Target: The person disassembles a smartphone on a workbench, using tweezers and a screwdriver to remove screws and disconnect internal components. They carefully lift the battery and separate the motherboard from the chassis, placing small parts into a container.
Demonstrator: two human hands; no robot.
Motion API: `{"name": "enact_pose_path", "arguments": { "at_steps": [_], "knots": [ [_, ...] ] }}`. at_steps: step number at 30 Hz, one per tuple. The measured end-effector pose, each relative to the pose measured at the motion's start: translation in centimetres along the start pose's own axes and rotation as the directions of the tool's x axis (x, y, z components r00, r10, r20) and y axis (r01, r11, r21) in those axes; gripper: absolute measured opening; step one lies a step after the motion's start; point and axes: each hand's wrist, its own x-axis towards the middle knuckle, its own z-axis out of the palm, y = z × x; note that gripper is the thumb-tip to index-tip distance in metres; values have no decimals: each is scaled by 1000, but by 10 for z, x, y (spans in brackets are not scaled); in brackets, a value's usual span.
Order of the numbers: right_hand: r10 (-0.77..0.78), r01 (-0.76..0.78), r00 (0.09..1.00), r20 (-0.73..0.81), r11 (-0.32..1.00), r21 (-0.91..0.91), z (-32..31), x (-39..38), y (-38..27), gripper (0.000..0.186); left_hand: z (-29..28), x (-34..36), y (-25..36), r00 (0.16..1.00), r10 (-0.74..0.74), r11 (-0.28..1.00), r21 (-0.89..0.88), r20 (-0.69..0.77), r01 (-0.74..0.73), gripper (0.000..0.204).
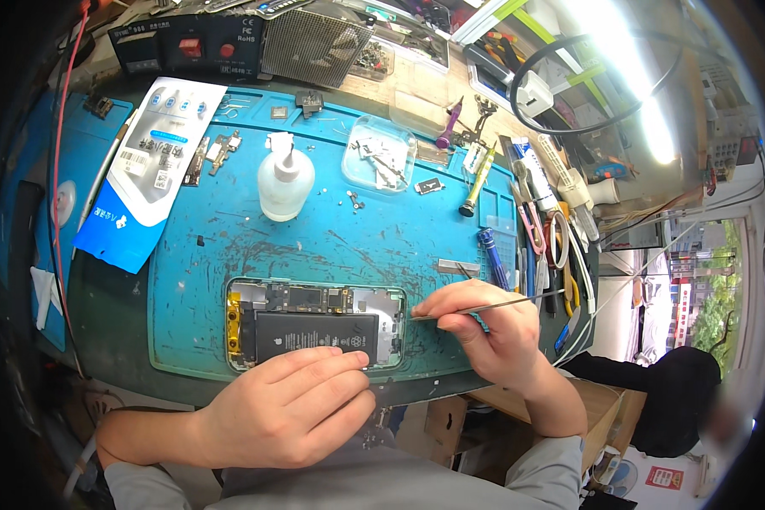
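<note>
An opened smartphone lies on the blue work mat, its black battery, circuit board and a gold-coloured strip at its left end exposed. My left hand is closed over the near long edge of the phone, fingertips on the battery; its thumb is hidden. At the phone's right end, my right hand pinches a slim metal tool between thumb and fingers. The tool's tip is close to the phone's right edge; whether it touches cannot be made out.
Beyond the phone stand a white dispenser bottle and a clear tray of small parts. A blue and white packet lies to the left. Screwdrivers, pliers and scissors crowd the right side. A black boxed device stands at the back.
</note>
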Motion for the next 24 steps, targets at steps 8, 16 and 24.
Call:
{"name": "enact_pose_path", "arguments": {
  "at_steps": [8,16,24],
  "knots": [
    [38,-37,999,-14,997,62,2,2,-3,12,2,-2,1,1000,-5,1000,14,-12,5,20],
    [12,-13,999,-30,999,-45,7,5,-5,13,3,-1,-2,999,32,999,24,-35,-31,19],
    [-42,36,998,-37,986,-160,10,7,-9,16,4,-1,-2,999,29,999,25,-43,-28,18]
  ]
}}
